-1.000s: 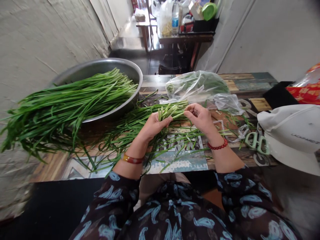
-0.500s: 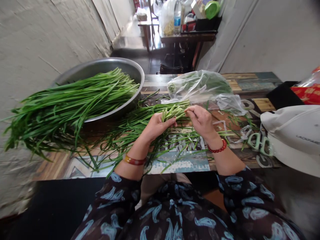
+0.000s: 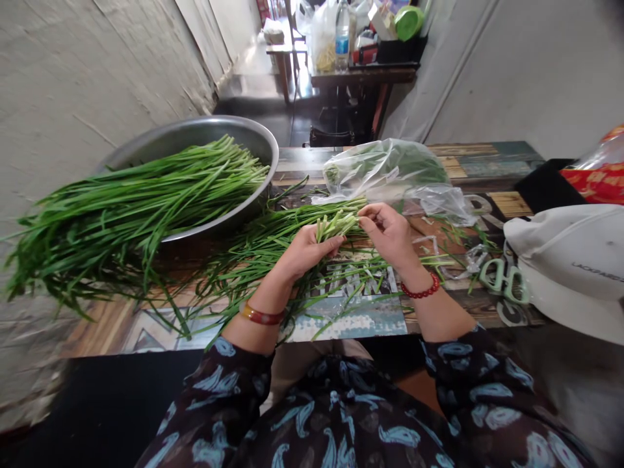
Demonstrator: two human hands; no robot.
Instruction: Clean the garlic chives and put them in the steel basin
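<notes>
Right now, from my distant seat, I have both bare hands near the centre of the head view, above the wood-plank tabletop. I see the left hand closed around a small bunch of garlic chives, thumb laid across the stalks, the pale cut ends sticking out toward the right; its leaves are partly hidden from me by the hand and forearm. The right hand is at those pale ends, fingers curled, thumb and forefinger brought close together; I cannot tell whether a stalk is pinched between them. Below and to the left of the hands I see loose chives strewn over the planks. Farther left, a wide steel basin holds a big heap of chives, stem ends inside toward the right, leaf tips drooping over the near left rim. Just beyond the hands I make out a clear plastic bag with another bundle of greens inside. Out to my right, scissors with pale green handles lie just beside a white cap, and scraps of green are scattered nearby. On the far table I see a water bottle among plastic bags.
</notes>
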